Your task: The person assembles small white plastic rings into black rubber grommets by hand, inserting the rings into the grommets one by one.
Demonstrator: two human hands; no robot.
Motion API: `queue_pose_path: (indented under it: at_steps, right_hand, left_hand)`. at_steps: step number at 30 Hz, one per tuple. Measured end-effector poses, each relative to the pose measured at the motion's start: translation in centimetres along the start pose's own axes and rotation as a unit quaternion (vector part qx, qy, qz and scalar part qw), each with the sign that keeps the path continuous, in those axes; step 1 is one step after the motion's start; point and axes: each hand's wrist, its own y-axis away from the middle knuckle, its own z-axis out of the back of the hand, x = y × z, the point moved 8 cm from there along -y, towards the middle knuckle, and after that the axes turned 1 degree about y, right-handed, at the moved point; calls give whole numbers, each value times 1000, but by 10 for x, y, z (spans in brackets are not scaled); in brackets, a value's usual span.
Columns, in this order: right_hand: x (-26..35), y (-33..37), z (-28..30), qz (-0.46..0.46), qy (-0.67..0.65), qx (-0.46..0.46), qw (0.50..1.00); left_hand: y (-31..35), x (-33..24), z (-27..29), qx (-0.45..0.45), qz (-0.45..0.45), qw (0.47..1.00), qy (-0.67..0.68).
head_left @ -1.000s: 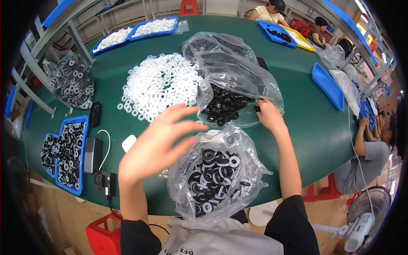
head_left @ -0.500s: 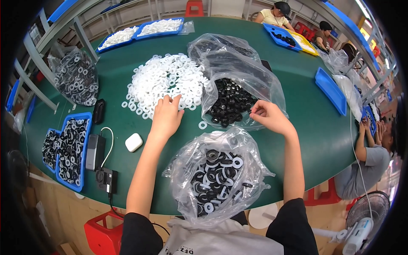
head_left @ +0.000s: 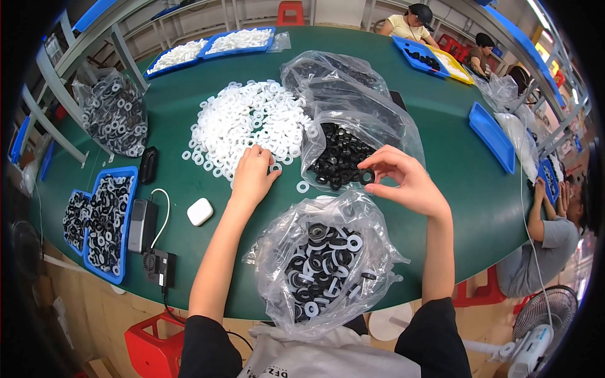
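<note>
My right hand [head_left: 406,183] pinches a black ring [head_left: 367,177] between thumb and fingers, at the mouth of a clear plastic bag [head_left: 403,129] holding loose black rings [head_left: 340,151]. At the near edge of a heap of white washers [head_left: 242,120], my left hand [head_left: 253,173] has its thumb and fingertips closed around a white washer [head_left: 275,168], partly hidden. Close to my body lies an open clear bag [head_left: 268,277] of joined black and white rings [head_left: 321,258]. One stray white washer [head_left: 302,186] sits on the green table between the hands.
Blue trays [head_left: 131,217] of mixed rings stand at left, beside a black power adapter [head_left: 161,268] and a white case [head_left: 200,212]. A full bag [head_left: 113,116] is behind them. White parts fill far trays [head_left: 239,41]. Another blue tray [head_left: 491,138] lies right. Several people sit around.
My right hand has come left and turned, and a black ring now shows in its fingers. My left hand has drawn slightly back toward me and right, its fingers closing on a white washer.
</note>
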Motion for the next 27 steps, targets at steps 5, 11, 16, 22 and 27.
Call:
queue_pose_path:
  at_steps: [5,11,16,22,27]
  right_hand:
    - [-1,-1,0,-8,-15,0,1000]
    - [-5,-3,-5,-54,-120,-25,991]
    - [-2,-2,-5,-15,-101,-66,993]
    - [22,3,-9,58,43,-166,983]
    - [54,12,-24,202,198,-227,932]
  left_hand:
    - [-3,-10,1,16,6,1000,4]
    - [-7,-22,1,94,108,937,318]
    - [1,-73,17,120,189,749,623]
    - [11,-100,24,133,154,746,634]
    - [16,-120,32,120,139,734,654]
